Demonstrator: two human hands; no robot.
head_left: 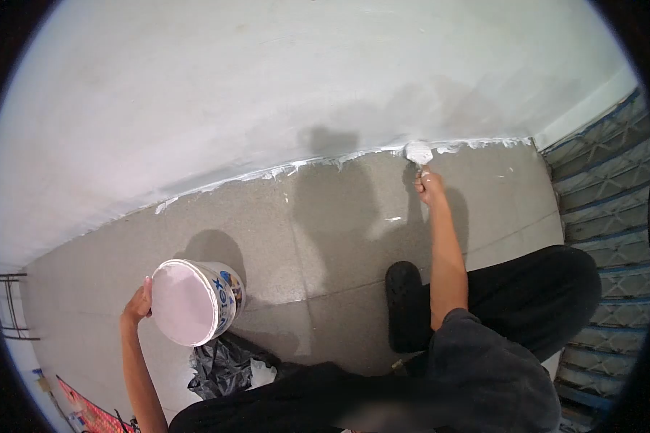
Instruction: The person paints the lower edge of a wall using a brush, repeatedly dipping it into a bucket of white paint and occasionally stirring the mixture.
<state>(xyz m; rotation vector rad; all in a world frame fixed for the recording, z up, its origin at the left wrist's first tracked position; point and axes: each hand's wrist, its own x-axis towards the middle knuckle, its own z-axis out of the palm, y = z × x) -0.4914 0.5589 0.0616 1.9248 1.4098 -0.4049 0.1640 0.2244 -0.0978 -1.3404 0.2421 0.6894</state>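
My right hand (pixel 430 187) is closed around the handle of a paintbrush (pixel 417 152). Its wide bristles are coated in white and touch the foot of the pale wall (pixel 267 86), where wall meets floor. At lower left, my left hand (pixel 138 303) grips the rim of a paint bucket (pixel 227 292) with its thumb over the edge. The bucket is tilted, and pale paint (pixel 184 303) shows through its open mouth. White smears run along the wall's base and onto the floor edge.
Grey floor tiles (pixel 339 252) carry a few white spots. A crumpled black plastic bag (pixel 227 364) lies beside the bucket. A folding metal gate (pixel 607 216) stands at right, a dark metal rack (pixel 9 307) at far left. My shoe (pixel 406 307) rests near the middle.
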